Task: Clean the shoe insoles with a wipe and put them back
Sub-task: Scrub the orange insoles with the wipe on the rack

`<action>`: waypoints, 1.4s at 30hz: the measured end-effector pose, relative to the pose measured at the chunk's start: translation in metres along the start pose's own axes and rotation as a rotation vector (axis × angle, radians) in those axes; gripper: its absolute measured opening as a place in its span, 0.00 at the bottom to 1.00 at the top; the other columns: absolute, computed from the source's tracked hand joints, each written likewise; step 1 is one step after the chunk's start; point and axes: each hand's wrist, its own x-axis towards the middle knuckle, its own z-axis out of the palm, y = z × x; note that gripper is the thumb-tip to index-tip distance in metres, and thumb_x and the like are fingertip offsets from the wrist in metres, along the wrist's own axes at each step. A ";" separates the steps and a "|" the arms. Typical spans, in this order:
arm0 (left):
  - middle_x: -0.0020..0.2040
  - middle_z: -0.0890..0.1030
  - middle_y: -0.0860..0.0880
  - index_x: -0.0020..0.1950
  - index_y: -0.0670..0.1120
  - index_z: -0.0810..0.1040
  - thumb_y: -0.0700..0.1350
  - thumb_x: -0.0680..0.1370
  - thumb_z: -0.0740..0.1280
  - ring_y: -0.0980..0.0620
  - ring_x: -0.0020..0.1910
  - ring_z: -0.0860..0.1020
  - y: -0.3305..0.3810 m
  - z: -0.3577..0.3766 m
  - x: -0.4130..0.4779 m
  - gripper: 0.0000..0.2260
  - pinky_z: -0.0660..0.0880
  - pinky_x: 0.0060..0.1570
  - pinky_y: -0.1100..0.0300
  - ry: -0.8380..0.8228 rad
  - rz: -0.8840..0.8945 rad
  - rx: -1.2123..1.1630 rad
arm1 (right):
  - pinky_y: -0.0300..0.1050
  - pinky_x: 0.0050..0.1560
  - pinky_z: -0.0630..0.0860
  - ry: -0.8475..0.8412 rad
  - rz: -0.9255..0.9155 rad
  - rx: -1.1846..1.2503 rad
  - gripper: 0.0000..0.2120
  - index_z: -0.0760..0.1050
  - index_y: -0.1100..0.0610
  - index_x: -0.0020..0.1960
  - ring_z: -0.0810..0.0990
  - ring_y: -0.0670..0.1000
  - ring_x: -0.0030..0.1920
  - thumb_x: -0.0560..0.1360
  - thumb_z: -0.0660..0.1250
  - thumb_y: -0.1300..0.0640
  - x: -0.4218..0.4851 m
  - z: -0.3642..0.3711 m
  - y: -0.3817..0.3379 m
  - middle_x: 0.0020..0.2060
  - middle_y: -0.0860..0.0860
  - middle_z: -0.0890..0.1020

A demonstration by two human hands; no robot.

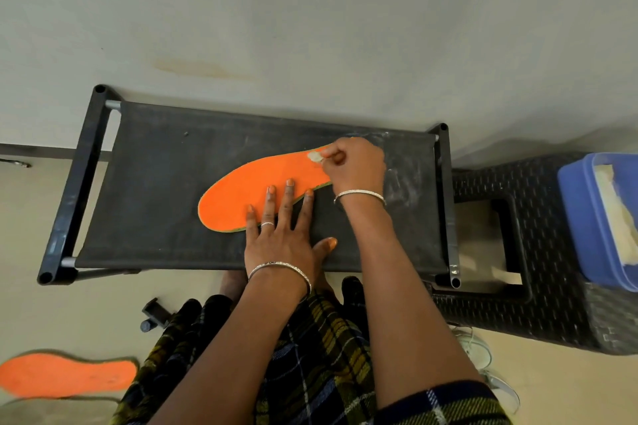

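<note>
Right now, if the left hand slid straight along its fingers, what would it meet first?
The left hand meets more of the orange insole under its fingers, then bare stool fabric; it likely passes left of the wipe.

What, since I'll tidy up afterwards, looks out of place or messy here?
Two things. A second orange insole lies on the floor at lower left, apart from the fabric rack. Whitish dusty smears mark the rack's dark fabric at its right end, beside the right hand pinching the wipe.
</note>
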 end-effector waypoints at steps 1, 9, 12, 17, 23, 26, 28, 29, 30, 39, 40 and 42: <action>0.76 0.26 0.50 0.78 0.56 0.31 0.68 0.80 0.44 0.44 0.77 0.31 0.000 0.000 0.000 0.34 0.38 0.76 0.40 0.000 0.001 -0.002 | 0.47 0.51 0.78 0.085 0.072 -0.016 0.07 0.85 0.52 0.45 0.83 0.51 0.45 0.71 0.70 0.62 0.002 -0.004 0.006 0.43 0.49 0.86; 0.76 0.26 0.49 0.79 0.51 0.33 0.68 0.80 0.44 0.45 0.77 0.30 0.006 0.001 0.001 0.36 0.38 0.76 0.40 0.009 0.017 0.001 | 0.46 0.49 0.80 -0.081 -0.059 0.082 0.08 0.85 0.54 0.44 0.81 0.46 0.39 0.69 0.72 0.65 -0.004 0.000 0.001 0.40 0.48 0.85; 0.77 0.26 0.49 0.79 0.50 0.32 0.68 0.80 0.44 0.45 0.77 0.31 0.006 0.002 0.002 0.37 0.38 0.76 0.41 0.006 0.022 -0.005 | 0.46 0.49 0.80 -0.024 0.008 0.041 0.06 0.85 0.52 0.42 0.83 0.47 0.40 0.70 0.73 0.62 0.001 -0.001 0.009 0.39 0.47 0.85; 0.76 0.26 0.49 0.79 0.49 0.31 0.68 0.80 0.44 0.44 0.77 0.30 0.004 0.001 0.002 0.37 0.39 0.76 0.40 -0.006 0.031 -0.013 | 0.42 0.47 0.77 0.289 0.267 -0.052 0.08 0.85 0.51 0.46 0.84 0.51 0.46 0.72 0.70 0.62 0.009 -0.026 0.037 0.45 0.49 0.85; 0.77 0.26 0.49 0.79 0.49 0.31 0.68 0.80 0.44 0.45 0.77 0.31 0.006 0.002 0.003 0.37 0.39 0.76 0.41 -0.004 0.030 -0.012 | 0.48 0.46 0.81 0.003 -0.082 0.081 0.07 0.85 0.51 0.41 0.82 0.47 0.38 0.68 0.74 0.62 0.001 -0.007 0.009 0.37 0.46 0.84; 0.76 0.26 0.51 0.79 0.48 0.31 0.68 0.80 0.44 0.45 0.78 0.31 0.007 0.001 0.005 0.38 0.40 0.76 0.41 -0.006 0.035 -0.019 | 0.48 0.47 0.81 -0.086 -0.026 0.065 0.05 0.85 0.50 0.39 0.82 0.47 0.37 0.67 0.76 0.60 0.001 -0.002 0.015 0.35 0.45 0.84; 0.76 0.26 0.51 0.79 0.48 0.30 0.68 0.80 0.44 0.45 0.77 0.31 0.007 0.001 0.004 0.38 0.39 0.76 0.41 -0.012 0.037 -0.020 | 0.48 0.48 0.81 0.078 0.101 0.046 0.03 0.84 0.51 0.39 0.83 0.49 0.40 0.68 0.76 0.58 0.007 -0.013 0.030 0.37 0.46 0.85; 0.76 0.26 0.51 0.78 0.48 0.30 0.68 0.80 0.44 0.45 0.77 0.31 0.007 0.001 0.004 0.38 0.39 0.76 0.40 -0.016 0.039 -0.019 | 0.48 0.48 0.80 0.159 0.165 0.018 0.03 0.84 0.51 0.40 0.84 0.51 0.42 0.69 0.75 0.59 0.009 -0.020 0.037 0.39 0.48 0.85; 0.76 0.26 0.51 0.78 0.48 0.30 0.68 0.80 0.44 0.45 0.77 0.31 0.007 0.001 0.004 0.38 0.39 0.76 0.40 -0.016 0.040 -0.019 | 0.48 0.48 0.80 0.219 0.217 -0.010 0.05 0.84 0.51 0.42 0.84 0.52 0.44 0.70 0.73 0.60 0.010 -0.027 0.043 0.41 0.49 0.85; 0.77 0.27 0.51 0.78 0.47 0.29 0.68 0.80 0.44 0.46 0.77 0.31 0.010 0.002 0.007 0.39 0.40 0.76 0.40 -0.023 0.042 -0.008 | 0.45 0.45 0.82 -0.120 -0.018 0.148 0.05 0.85 0.51 0.40 0.81 0.44 0.35 0.66 0.79 0.57 0.002 -0.021 0.025 0.34 0.46 0.84; 0.77 0.27 0.51 0.78 0.47 0.29 0.68 0.80 0.44 0.46 0.77 0.31 0.009 0.002 0.007 0.39 0.40 0.76 0.40 -0.024 0.042 -0.012 | 0.46 0.46 0.82 -0.118 0.007 0.119 0.05 0.85 0.50 0.39 0.82 0.45 0.35 0.66 0.79 0.56 0.002 -0.018 0.027 0.34 0.45 0.84; 0.77 0.27 0.51 0.78 0.46 0.29 0.68 0.80 0.45 0.46 0.77 0.31 0.009 0.001 0.007 0.39 0.39 0.76 0.41 -0.024 0.044 -0.019 | 0.46 0.46 0.81 0.014 0.098 0.083 0.04 0.84 0.50 0.40 0.83 0.47 0.37 0.68 0.78 0.56 0.004 -0.022 0.034 0.34 0.46 0.84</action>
